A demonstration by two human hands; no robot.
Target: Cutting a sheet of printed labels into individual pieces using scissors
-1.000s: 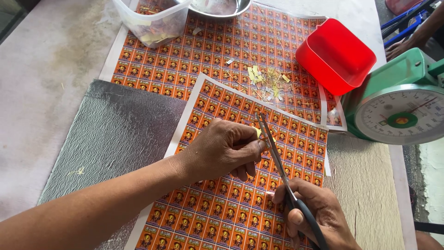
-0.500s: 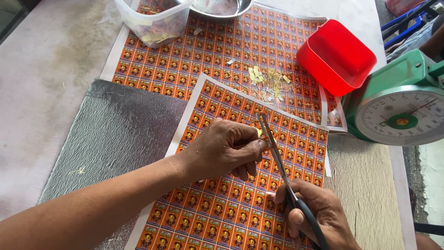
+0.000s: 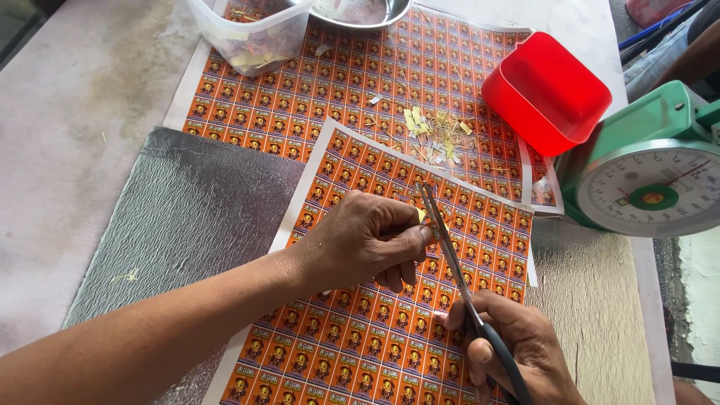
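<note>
Orange sheets of small printed labels cover most of what we see, and the nearer label sheet (image 3: 390, 322) lies under both of the person's hands. The left hand (image 3: 367, 240) rests on it with thumb and fingers pinched together on a small yellow piece (image 3: 421, 216), held just beside the scissor blades. The right hand (image 3: 517, 349), low in the frame, has its grip closed around the dark handles of the scissors (image 3: 457, 270), fingers through the loops; the long blades run up and to the left, and their tips lie on the sheet just past the pinched piece. We cannot tell how far the blades are parted.

A second label sheet (image 3: 300, 90), the same orange grid with a white border, lies farther away and is partly overlapped by the nearer one. On it sits a loose heap of pale yellow cuttings (image 3: 439, 135), close above the scissor tips. At the far edge stand a clear plastic tub (image 3: 251, 34) holding more scraps and, next to it, a metal bowl (image 3: 360, 11), cut off by the frame.

To the right, a red plastic cup (image 3: 547, 90) lies tipped on its side on the second sheet, near a green dial scale (image 3: 652, 172) with a white face. A silvery textured mat (image 3: 195, 217) lies beneath the nearer sheet on the left, and the pale desk (image 3: 67, 150) shows beyond it.
</note>
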